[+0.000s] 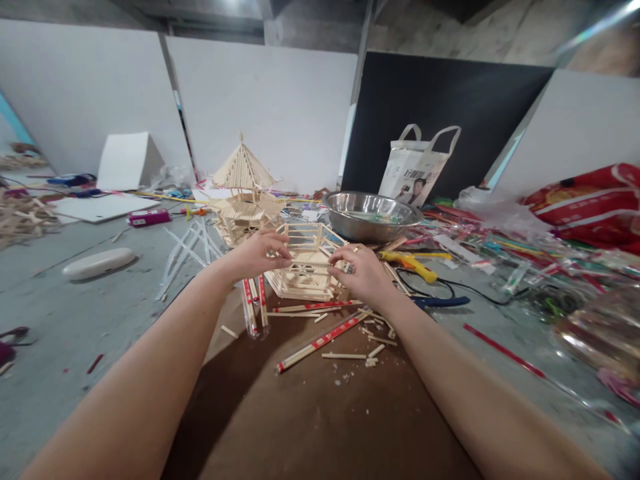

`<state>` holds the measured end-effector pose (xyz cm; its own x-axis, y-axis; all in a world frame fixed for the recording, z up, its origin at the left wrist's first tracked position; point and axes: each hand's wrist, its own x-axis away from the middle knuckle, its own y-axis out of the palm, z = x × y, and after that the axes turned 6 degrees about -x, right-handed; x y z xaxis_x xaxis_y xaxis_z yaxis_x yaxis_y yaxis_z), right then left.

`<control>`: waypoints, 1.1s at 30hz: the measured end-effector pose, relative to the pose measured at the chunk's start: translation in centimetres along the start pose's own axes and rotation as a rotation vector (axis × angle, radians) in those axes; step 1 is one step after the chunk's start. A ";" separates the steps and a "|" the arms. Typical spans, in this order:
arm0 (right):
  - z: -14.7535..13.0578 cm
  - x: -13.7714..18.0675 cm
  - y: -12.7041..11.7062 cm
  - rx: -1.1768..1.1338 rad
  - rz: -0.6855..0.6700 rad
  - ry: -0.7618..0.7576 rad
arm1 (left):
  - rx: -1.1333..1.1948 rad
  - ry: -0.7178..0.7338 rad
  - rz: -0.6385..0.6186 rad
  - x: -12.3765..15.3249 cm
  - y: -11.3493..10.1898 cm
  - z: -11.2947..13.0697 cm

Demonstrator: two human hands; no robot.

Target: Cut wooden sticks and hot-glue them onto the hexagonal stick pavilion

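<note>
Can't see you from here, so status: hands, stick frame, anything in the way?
Left hand, right hand at opposite sides of stick frame; grip unclear. Frame roofless. Wrapped chopsticks, loose sticks on near side.

Seeing pale cream across the hexagonal wooden-stick frame (310,259), catching white-flecked red on slim plastic-wrapped sticks (323,341), and bright yellow on the pistol-shaped plastic tool (413,264)!

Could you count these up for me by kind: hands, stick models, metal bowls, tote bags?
Hands: 2 (left hand, right hand)
Stick models: 2 (tower, open frame)
Metal bowl: 1
Tote bag: 1
Total: 6
</note>
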<state>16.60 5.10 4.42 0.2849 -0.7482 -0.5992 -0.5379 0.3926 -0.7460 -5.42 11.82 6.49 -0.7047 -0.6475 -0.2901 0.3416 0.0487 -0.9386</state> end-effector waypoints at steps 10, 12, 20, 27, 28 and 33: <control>-0.1 0.3 -0.1 0.057 0.019 -0.035 | -0.029 -0.002 0.030 -0.1 0.4 -0.7; -0.1 0.3 -0.1 0.057 0.022 -0.035 | -0.026 -0.005 0.032 -0.1 0.4 -0.6; 0.0 -0.1 0.0 -0.046 0.041 -0.018 | -0.095 -0.058 0.113 -0.2 0.7 0.0; -0.8 -0.6 -2.4 -0.001 0.057 -0.091 | -0.282 0.022 0.252 -0.1 -1.0 4.0; -1.1 -0.5 -3.0 0.004 0.059 -0.096 | -0.286 0.042 0.242 -0.2 -1.2 5.0; -2.1 1.6 -5.4 -0.031 0.048 -0.046 | -0.189 0.027 0.019 -0.9 -1.0 9.3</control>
<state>18.28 0.61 8.09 0.2938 -0.7034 -0.6472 -0.5761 0.4100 -0.7071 0.65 5.23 9.38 -0.7164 -0.6247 -0.3106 0.2336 0.2047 -0.9506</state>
